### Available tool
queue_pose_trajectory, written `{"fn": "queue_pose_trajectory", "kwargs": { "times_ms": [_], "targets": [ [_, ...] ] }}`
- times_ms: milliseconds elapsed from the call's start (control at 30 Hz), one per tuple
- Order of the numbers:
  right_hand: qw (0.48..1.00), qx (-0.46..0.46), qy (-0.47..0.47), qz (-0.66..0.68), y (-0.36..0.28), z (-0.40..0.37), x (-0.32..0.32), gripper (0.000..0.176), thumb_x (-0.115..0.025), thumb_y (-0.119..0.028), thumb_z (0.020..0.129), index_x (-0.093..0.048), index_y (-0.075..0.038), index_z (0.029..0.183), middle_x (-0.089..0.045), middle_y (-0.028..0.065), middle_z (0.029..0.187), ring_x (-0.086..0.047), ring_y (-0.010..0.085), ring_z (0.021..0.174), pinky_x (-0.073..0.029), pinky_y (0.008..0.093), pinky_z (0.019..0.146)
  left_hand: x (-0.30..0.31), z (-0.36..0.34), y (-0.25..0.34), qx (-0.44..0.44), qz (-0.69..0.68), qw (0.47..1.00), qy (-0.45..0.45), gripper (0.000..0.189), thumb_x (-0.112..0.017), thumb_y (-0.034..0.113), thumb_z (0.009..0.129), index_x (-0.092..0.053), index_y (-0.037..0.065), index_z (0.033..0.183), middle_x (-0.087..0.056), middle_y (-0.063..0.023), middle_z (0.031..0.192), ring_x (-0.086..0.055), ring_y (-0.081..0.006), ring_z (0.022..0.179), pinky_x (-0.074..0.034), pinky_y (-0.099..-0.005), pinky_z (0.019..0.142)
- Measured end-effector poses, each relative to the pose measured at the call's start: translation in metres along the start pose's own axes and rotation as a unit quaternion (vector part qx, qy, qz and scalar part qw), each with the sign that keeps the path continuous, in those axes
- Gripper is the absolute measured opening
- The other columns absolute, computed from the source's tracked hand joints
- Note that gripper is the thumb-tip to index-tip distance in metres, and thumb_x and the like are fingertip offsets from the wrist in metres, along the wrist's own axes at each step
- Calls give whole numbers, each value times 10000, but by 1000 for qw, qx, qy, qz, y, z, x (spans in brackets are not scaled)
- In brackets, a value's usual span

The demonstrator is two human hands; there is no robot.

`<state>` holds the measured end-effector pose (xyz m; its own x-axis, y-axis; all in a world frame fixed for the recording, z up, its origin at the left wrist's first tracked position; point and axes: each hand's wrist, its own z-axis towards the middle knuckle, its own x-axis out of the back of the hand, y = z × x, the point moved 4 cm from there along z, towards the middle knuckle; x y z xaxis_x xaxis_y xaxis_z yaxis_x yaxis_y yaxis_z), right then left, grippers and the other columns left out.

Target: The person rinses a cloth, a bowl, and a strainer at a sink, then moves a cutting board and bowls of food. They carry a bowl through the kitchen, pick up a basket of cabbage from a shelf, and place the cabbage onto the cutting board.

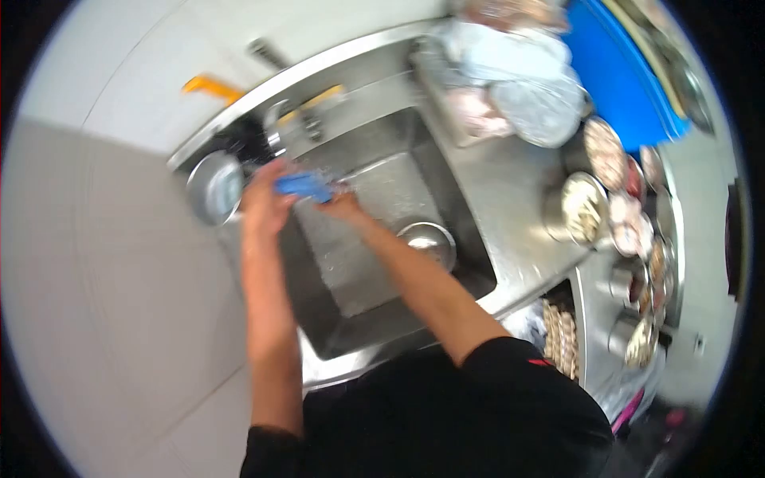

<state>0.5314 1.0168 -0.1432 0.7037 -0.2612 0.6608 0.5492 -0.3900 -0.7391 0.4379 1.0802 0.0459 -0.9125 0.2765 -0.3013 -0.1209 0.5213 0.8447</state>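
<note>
Over the far left part of a steel sink, both my hands are at a small bright blue object, too blurred to name. My left hand is closed on its left end. At its right end is my right hand, with the fingers curled against it and partly smeared by motion. Water splashes around the blue object, just below the metal tap. A round metal bowl lies on the sink floor, partly behind my right forearm.
A metal pot stands left of the sink. An orange handle sticks out behind the rim. To the right are plastic bags, a blue tub, several metal containers of food, including one with pale pieces, and egg trays lower down.
</note>
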Motion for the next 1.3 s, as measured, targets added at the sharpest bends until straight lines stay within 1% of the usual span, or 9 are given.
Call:
{"fn": "queue_pose_trajectory", "kwargs": {
  "times_ms": [100, 233, 467, 567, 767, 900, 1067, 1133, 1300],
  "targets": [
    [973, -57, 144, 172, -10, 7, 10, 531, -681, -285, 684, -554, -27, 1130, -561, 188, 1153, -526, 324, 1091, -403, 381, 954, 37, 0, 7, 7, -165, 986, 15, 417, -391, 242, 965, -359, -38, 1273, -440, -247, 1259, -402, -351, 1220, -313, -487, 1057],
    [982, -38, 96, 160, -64, 27, 42, 361, -675, -168, 661, -621, -9, 980, -617, 191, 1016, -576, 330, 998, -453, 388, 879, 26, -5, -48, 351, -100, 931, -22, 544, -467, 454, 897, -444, 0, 1196, -503, -233, 1187, -432, -386, 1179, -390, -536, 947],
    [935, 352, -29, -41, -133, -10, 122, 455, -804, -302, 534, -641, -68, 888, -634, 170, 862, -617, 340, 804, -486, 417, 705, 1, 21, -42, 125, -281, 787, -535, 906, -705, 388, 751, -175, 70, 1415, -489, -193, 1242, -503, -300, 1110, -489, -457, 815],
    [911, 368, -185, -12, -147, -8, 179, 442, -811, -319, 546, -647, -55, 861, -639, 172, 843, -618, 317, 755, -487, 391, 680, 36, 117, -110, 116, -206, 949, -211, 473, -464, 453, 884, -483, 87, 1182, -568, -127, 1125, -582, -322, 959, -480, -472, 715],
    [931, 80, 94, 344, -72, 15, 122, 376, -746, -316, 658, -646, -54, 909, -644, 120, 825, -601, 254, 687, -482, 334, 639, -80, -19, -42, 176, -400, 797, -416, 575, -629, 384, 757, -463, 66, 1206, -506, -153, 1176, -536, -307, 992, -450, -413, 712],
    [852, 56, 235, 465, -67, 3, 61, 371, -711, -301, 712, -621, -62, 982, -629, 97, 822, -578, 205, 650, -477, 310, 602, -123, -59, -31, 228, -729, 629, -144, 653, -645, 236, 717, -392, 19, 1278, -475, -176, 1134, -489, -235, 817, -419, -337, 639],
    [495, 45, -316, 808, -92, 23, 62, 369, -667, -281, 778, -589, -73, 1073, -610, 69, 817, -551, 145, 604, -470, 280, 556, -44, -17, -55, 224, -586, 668, -400, 290, -563, 183, 774, -491, 27, 1008, -507, -43, 780, -453, -136, 619, -357, -247, 488],
    [778, 42, -173, 603, -98, 42, 82, 325, -672, -258, 784, -614, -69, 1042, -605, 56, 768, -541, 138, 579, -464, 273, 536, -29, -18, -64, 360, -428, 726, -400, 187, -555, 207, 786, -502, 68, 899, -460, -21, 685, -437, -128, 590, -344, -245, 478],
    [938, -86, -132, 308, -120, 31, 101, 301, -670, -284, 783, -651, -12, 910, -641, 104, 816, -613, 186, 662, -488, 321, 566, 20, 42, -135, 69, 143, 983, -92, 189, -576, 197, 763, -516, 53, 870, -491, -48, 630, -466, -151, 494, -348, -273, 399]
  ]
}}
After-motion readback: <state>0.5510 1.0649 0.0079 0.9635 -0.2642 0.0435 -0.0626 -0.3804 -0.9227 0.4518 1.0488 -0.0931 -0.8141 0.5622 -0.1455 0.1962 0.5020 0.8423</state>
